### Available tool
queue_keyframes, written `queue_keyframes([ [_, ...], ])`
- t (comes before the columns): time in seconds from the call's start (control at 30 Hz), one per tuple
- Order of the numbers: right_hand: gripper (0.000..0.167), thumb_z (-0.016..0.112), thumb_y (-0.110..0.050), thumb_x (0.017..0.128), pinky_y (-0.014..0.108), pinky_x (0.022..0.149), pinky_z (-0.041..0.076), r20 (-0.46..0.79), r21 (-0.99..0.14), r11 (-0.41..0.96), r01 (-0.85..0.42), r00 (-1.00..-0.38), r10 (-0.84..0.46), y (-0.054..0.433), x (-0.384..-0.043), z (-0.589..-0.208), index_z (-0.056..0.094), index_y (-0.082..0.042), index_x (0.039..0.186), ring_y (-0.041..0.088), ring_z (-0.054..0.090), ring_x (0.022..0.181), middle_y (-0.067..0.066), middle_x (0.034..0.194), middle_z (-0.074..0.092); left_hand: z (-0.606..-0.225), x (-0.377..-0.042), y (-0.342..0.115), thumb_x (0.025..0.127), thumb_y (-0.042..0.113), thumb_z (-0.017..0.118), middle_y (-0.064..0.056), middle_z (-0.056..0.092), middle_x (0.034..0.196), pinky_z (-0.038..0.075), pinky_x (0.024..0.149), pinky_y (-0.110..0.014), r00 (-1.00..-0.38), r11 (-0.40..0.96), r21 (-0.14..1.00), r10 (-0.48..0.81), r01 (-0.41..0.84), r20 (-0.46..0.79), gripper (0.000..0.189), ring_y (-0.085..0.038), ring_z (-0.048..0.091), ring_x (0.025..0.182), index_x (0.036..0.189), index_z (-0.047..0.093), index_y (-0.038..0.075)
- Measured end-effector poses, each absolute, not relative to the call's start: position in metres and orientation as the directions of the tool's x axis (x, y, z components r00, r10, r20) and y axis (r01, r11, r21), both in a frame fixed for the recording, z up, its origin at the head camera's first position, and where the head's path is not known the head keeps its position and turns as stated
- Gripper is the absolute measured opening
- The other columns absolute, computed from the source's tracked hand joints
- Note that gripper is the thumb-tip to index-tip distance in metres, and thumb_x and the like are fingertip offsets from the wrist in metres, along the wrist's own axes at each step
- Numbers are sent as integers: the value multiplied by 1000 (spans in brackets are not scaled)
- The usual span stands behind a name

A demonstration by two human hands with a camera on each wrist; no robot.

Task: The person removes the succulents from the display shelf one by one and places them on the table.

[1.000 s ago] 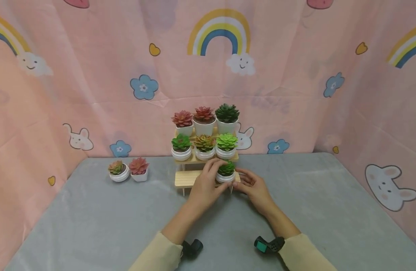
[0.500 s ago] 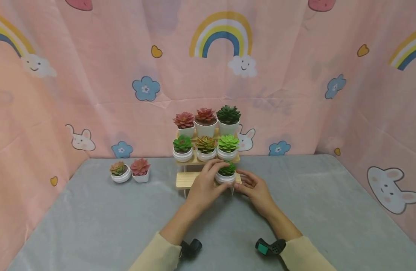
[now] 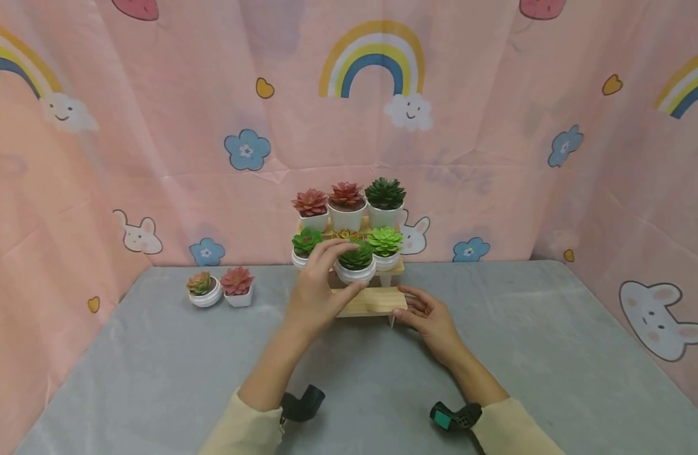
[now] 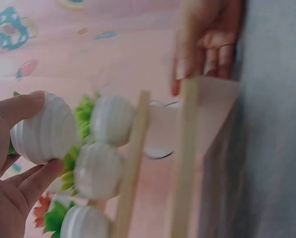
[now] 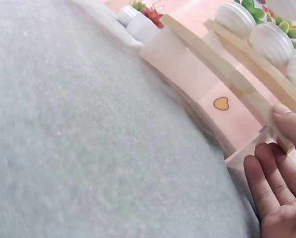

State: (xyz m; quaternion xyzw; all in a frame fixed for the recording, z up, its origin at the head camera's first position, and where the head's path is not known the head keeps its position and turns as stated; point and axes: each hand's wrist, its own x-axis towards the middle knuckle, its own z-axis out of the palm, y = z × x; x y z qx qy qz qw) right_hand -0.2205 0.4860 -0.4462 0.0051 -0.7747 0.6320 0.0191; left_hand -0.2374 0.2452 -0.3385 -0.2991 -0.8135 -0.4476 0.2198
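Observation:
My left hand (image 3: 311,291) grips a small potted green succulent (image 3: 355,274) by its white ribbed pot, thumb and fingers on opposite sides. The pot hangs in the air above the lowest step of a wooden tiered stand (image 3: 377,302) and partly hides the yellowish succulent (image 3: 344,234) behind it. My right hand (image 3: 436,323) holds the right end of that lowest step. In the right wrist view its thumb lies against the board (image 5: 232,77), with the other fingers under it by the clear leg.
Middle step: a green succulent (image 3: 307,241) and a bright green one (image 3: 385,242). Top step: two reddish succulents and a dark green one (image 3: 385,194). Left on the grey tabletop (image 3: 155,354) stand two more pots, one orange-green (image 3: 204,291), one pink (image 3: 237,285). A pink curtain hangs behind.
My left hand has lifted the green succulent off the right end of the lowest step and carried it up and left. My right hand stays at the step's end.

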Motion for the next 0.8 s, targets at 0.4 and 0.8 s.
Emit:
queue_keyframes([
  [0.4, 59, 73, -17, 94, 18, 86, 56, 17, -977, 214, -11, -999, 29, 485, -219, -444, 50, -7, 147, 14, 68, 115, 26, 139, 60, -315, -238, 208, 81, 9, 85, -10, 57, 138, 61, 91, -37, -736, 417, 623, 205, 662, 645, 58, -26, 60, 126, 133, 61, 11],
  [0.8, 59, 73, -17, 94, 17, 85, 57, 8, -977, 213, -2, -1000, 23, 485, -220, -443, 50, -6, 147, 2, 68, 106, 27, 139, 60, -314, -251, 167, 81, 5, 84, -13, 54, 142, 59, 95, -44, -746, 483, 629, 81, 609, 661, 60, -29, 57, 130, 136, 59, 8],
])
